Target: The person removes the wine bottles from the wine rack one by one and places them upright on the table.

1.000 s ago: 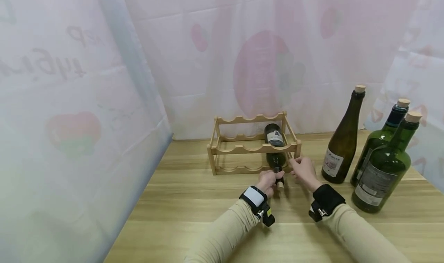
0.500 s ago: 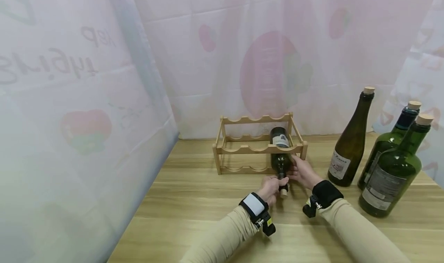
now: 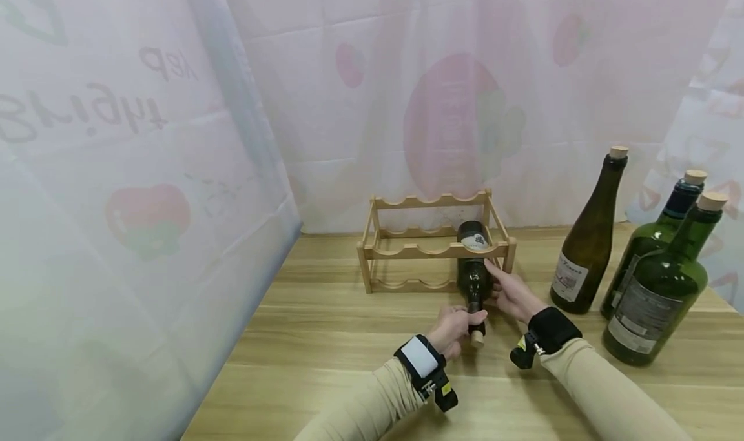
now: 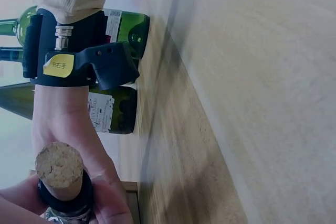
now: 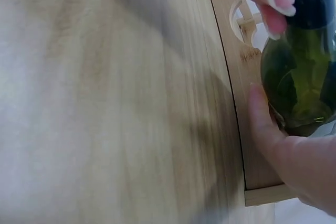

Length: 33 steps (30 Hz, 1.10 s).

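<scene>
A dark green wine bottle (image 3: 473,278) lies in the right end of a small wooden wine rack (image 3: 414,251), its neck towards me. My left hand (image 3: 451,328) grips the neck just behind the cork; the cork (image 4: 59,165) faces the camera in the left wrist view. From the right side, my right hand (image 3: 514,295) holds the bottle's body below the rack's upper front rail. In the right wrist view the glass shoulder (image 5: 299,80) rests against that hand, with one finger between the bottle and the wood. Part of the right fingers is hidden behind the bottle.
To the right stand a tall brown-green bottle (image 3: 587,241) and two green bottles, one in front (image 3: 651,292) partly covering the other (image 3: 630,250), all corked. A printed curtain (image 3: 349,124) hangs behind and to the left of the wooden table (image 3: 314,344).
The bottle has slid towards me through the rack, its neck further out. My left hand has come back with it. My right hand has moved from the rack's corner onto the bottle's body.
</scene>
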Motion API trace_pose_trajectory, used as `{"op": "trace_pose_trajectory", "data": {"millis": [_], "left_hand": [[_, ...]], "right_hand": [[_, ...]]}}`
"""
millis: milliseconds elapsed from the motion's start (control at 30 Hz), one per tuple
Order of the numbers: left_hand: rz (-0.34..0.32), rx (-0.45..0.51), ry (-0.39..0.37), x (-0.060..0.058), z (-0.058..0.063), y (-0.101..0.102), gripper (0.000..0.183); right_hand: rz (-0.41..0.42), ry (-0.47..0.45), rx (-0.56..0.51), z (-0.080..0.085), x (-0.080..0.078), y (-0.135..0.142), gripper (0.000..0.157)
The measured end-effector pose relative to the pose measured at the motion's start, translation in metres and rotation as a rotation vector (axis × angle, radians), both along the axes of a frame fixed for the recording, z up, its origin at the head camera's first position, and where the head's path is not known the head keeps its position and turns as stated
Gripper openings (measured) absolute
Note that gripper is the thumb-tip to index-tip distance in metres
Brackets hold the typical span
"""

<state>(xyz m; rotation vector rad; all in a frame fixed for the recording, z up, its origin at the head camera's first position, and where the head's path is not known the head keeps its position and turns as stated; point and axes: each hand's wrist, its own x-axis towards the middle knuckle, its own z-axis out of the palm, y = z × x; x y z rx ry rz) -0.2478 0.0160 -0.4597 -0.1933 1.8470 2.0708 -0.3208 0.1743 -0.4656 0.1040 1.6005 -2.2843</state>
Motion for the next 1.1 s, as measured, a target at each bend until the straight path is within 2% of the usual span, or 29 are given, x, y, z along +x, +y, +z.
{"op": "trace_pose_trajectory", "data": {"millis": [133,400,533,700,933,1100], "left_hand": [[-0.051,-0.030,-0.006,0.005,0.002,-0.006,0.012],[-0.123,-0.057,-0.009,0.013,0.007,-0.016,0.015],[-0.134,-0.095,-0.004,0.018,0.005,-0.023,0.018],[-0.177,-0.057,-0.009,0.022,0.004,-0.033,0.024],[-0.250,-0.072,0.041,0.025,0.010,-0.051,0.026],[-0.316,-0.064,0.040,0.026,0.016,-0.066,0.025]], "right_hand": [[0.000,-0.003,0.015,0.000,0.005,0.000,0.050],[0.016,0.008,0.020,0.003,0.020,0.003,0.074],[0.024,0.008,0.008,0.002,0.028,0.001,0.077],[0.046,-0.010,-0.004,0.000,0.037,-0.001,0.082],[0.053,-0.023,-0.065,0.000,0.045,-0.006,0.082],[0.075,-0.034,-0.089,0.000,0.049,-0.009,0.084]]}}
